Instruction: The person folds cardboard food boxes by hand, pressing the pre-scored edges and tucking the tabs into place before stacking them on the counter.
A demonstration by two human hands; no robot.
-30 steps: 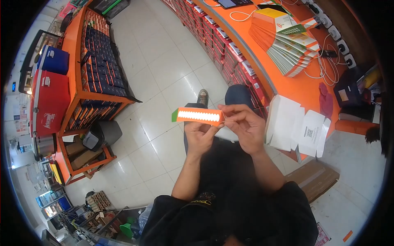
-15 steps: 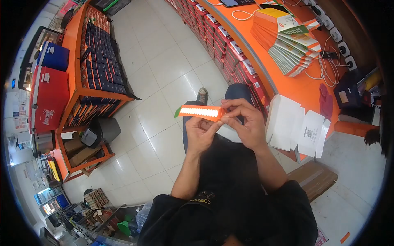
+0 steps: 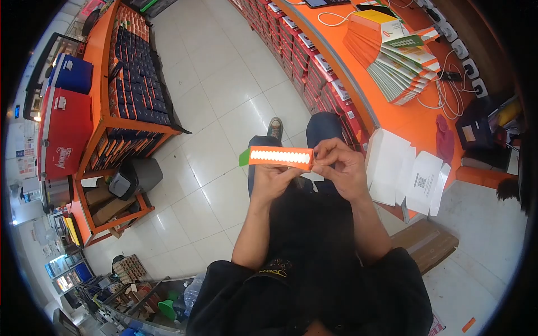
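Note:
An orange box [image 3: 280,157] with a row of bright white shapes and a green end flap at its left lies level in front of my body. My left hand [image 3: 271,182] grips it from below, with the thumb along its lower edge. At the box's right end, my right hand [image 3: 343,168] has its fingers bent and pinched at the orange edge. The exact fingertip contact there is small. Both hands are over my lap, above the tiled floor.
The orange counter [image 3: 386,115] on the right holds a fanned stack of cartons [image 3: 392,61], cables and an opened white box [image 3: 423,182]. A brown carton [image 3: 426,246] lies below. Shelves of dark boxes [image 3: 134,84], coolers [image 3: 67,129] and a grey bin [image 3: 140,176] stand left.
The orange box has shifted slightly right and turned more level, showing more of its face. My left hand has moved lower behind it, and my right fingers have shifted at its right end.

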